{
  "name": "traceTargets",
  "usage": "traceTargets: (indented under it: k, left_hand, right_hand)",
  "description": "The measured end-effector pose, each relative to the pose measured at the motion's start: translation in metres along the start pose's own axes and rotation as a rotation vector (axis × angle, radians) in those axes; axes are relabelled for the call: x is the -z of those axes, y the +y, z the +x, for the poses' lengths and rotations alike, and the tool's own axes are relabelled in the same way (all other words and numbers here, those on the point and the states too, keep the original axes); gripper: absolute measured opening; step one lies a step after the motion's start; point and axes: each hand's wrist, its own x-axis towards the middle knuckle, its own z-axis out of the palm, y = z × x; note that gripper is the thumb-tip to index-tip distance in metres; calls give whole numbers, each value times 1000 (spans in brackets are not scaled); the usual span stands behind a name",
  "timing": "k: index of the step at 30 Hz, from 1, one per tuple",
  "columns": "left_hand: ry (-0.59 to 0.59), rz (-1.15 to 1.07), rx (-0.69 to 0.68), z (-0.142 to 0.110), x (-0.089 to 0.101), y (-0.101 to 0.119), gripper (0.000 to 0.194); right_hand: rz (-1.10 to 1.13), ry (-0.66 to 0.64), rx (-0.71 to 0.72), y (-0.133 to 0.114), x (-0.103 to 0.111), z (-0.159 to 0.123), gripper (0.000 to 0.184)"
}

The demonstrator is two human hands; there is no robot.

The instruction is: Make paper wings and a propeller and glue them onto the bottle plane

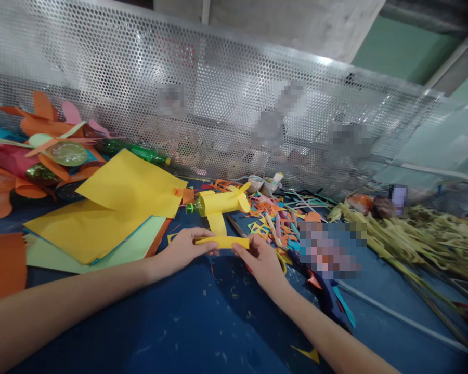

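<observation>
Both my hands hold a narrow folded strip of yellow paper [222, 241] level above the blue table [187, 317]. My left hand [187, 246] pinches its left end with fingers closed. My right hand [259, 257] pinches its right end, fingers also closed. Just beyond the strip lies a green bottle wrapped in yellow paper [218, 203] with paper fins, on its side. A loop of yellow, perhaps scissor handles [283, 262], shows under my right hand.
Sheets of yellow [113, 208], pale green and orange paper [2, 262] lie at the left. Orange paper flowers [42, 124] and a green bottle [146, 154] sit behind. Coloured paper scraps [273, 210] and dried stalks [413, 244] spread right. A perforated metal screen [234, 104] closes the back.
</observation>
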Motion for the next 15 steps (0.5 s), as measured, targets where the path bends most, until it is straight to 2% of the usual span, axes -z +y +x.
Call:
traceTargets:
  k: [5,15]
  left_hand:
    - [46,-52,21,2,-1,-3,22]
    - [41,-33,29,1,-1,0,19]
  right_hand:
    - [-8,-3,15,2,1,1,36]
    - [11,-29,-10,-2,2,3,36]
